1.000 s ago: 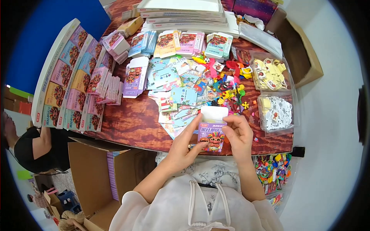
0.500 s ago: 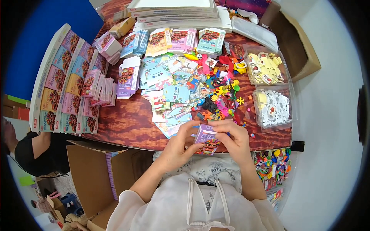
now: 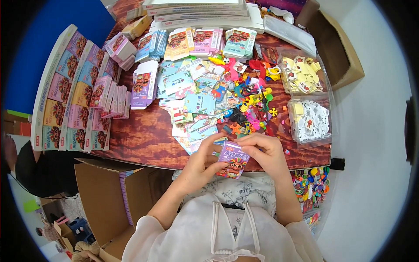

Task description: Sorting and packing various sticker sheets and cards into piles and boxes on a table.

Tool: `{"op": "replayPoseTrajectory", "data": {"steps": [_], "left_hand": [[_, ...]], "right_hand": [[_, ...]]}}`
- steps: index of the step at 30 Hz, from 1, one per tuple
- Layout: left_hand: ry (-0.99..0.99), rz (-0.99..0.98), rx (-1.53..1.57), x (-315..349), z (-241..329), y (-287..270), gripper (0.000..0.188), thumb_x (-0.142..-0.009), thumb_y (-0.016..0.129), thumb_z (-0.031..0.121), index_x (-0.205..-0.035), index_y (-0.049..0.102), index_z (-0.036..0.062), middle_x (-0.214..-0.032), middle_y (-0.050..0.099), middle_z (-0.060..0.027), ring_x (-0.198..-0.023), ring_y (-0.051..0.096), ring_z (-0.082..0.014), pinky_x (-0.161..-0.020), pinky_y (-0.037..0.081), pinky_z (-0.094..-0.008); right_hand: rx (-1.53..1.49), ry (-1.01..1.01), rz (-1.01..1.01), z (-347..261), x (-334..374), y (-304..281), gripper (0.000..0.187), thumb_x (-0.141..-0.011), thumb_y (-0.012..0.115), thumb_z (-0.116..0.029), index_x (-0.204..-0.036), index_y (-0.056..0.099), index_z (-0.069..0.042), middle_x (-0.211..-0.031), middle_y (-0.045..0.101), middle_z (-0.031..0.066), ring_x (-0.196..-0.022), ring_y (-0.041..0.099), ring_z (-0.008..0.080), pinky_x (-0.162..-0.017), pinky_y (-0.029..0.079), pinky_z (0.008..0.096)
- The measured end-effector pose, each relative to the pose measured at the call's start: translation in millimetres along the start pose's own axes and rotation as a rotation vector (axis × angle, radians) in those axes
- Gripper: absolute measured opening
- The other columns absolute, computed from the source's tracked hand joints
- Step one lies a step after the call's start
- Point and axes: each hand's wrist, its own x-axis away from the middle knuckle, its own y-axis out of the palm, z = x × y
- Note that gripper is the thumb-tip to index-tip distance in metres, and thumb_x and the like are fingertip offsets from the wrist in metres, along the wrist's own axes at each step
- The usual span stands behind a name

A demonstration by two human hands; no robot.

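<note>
A small purple cardboard box [image 3: 232, 160] with a cartoon character on its front is held just over the table's near edge. My left hand [image 3: 198, 168] wraps around its left side, with the thumb on the front. At the top right corner, the thumb and forefinger of my right hand [image 3: 269, 156] pinch the upper edge. The top looks closed. Beyond my hands lie loose printed cards [image 3: 198, 103] and a heap of small colourful plastic toys [image 3: 248, 105]. A stack of purple flat boxes [image 3: 143, 87] lies left of the cards.
Display trays of filled boxes [image 3: 72, 94] stand at the left. Flat box stacks [image 3: 238, 43] line the back. Clear trays of yellow pieces [image 3: 301, 72] and white pieces [image 3: 310, 122] sit right. An open carton [image 3: 102, 201] stands below left; another person's dark clothing [image 3: 48, 174] shows beyond.
The white strip at the box's top has gone from sight, and its front is now fully visible. My right hand has shifted slightly right, uncovering more of the front.
</note>
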Motion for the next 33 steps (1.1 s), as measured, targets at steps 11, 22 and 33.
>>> {"op": "replayPoseTrajectory", "data": {"steps": [11, 22, 33], "left_hand": [[0.069, -0.07, -0.336, 10.5, -4.1, -14.9, 0.039, -0.094, 0.059, -0.006, -0.133, 0.054, 0.0011, -0.122, 0.061, -0.0081, -0.098, 0.065, -0.0128, -0.08, 0.054, -0.0289], [-0.078, 0.656, -0.814, 60.0, 6.8, -129.0, 0.059, -0.092, 0.063, 0.003, -0.148, 0.045, 0.007, -0.138, 0.056, -0.0132, -0.124, 0.054, -0.0239, -0.104, 0.043, -0.0353], [0.006, 0.981, -1.162, -134.3, 6.0, -208.5, 0.109, -0.076, 0.078, 0.05, -0.156, 0.019, 0.0037, -0.152, 0.032, -0.0341, -0.14, 0.033, -0.0484, -0.114, 0.031, -0.0524]], "right_hand": [[0.207, -0.085, -0.162, 13.3, 14.8, 11.8, 0.025, -0.085, 0.067, 0.004, -0.109, 0.071, 0.002, -0.106, 0.072, 0.0131, -0.095, 0.069, 0.0205, -0.082, 0.054, 0.0306], [0.122, 0.16, -0.092, 14.5, 3.2, 37.5, 0.021, -0.091, 0.063, -0.001, -0.111, 0.067, 0.001, -0.098, 0.071, 0.0082, -0.084, 0.064, 0.011, -0.07, 0.05, 0.0254], [0.922, -0.448, -0.156, 36.3, -20.4, 107.0, 0.052, -0.082, 0.075, -0.025, -0.13, 0.06, -0.013, -0.143, 0.05, 0.0125, -0.135, 0.041, 0.0365, -0.11, 0.03, 0.0565]]}}
